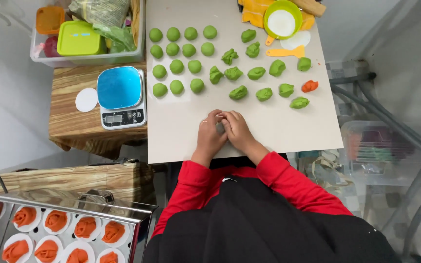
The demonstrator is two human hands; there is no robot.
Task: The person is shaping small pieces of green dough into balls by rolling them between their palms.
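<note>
A small lump of dough (219,128), mostly hidden and of a colour that cannot be made out, is pinched between the left hand (209,135) and the right hand (237,129), both closed about it just above the worktop (181,131), close to its near edge and a little left of the middle. The grip is fully enclosing, so the shape of the piece cannot be judged. A risk is noted that the piece, if released or over-pressed, could roll off the near edge, since little bare surface lies between the hands and that edge. Beyond the hands a clear band of worktop is available for movement. Further back, smooth green balls (181,58) are ranked towards the far left corner, and rough green lumps (264,75) are scattered towards the right edge, with one orange lump (310,86) near that edge; a forward sweep of a sleeve could flatten or displace them. The lumps nearest the right edge are the most exposed to being knocked off. A digital scale (121,97) stands on the lower wooden table just beside the left edge, apart from the hands.
</note>
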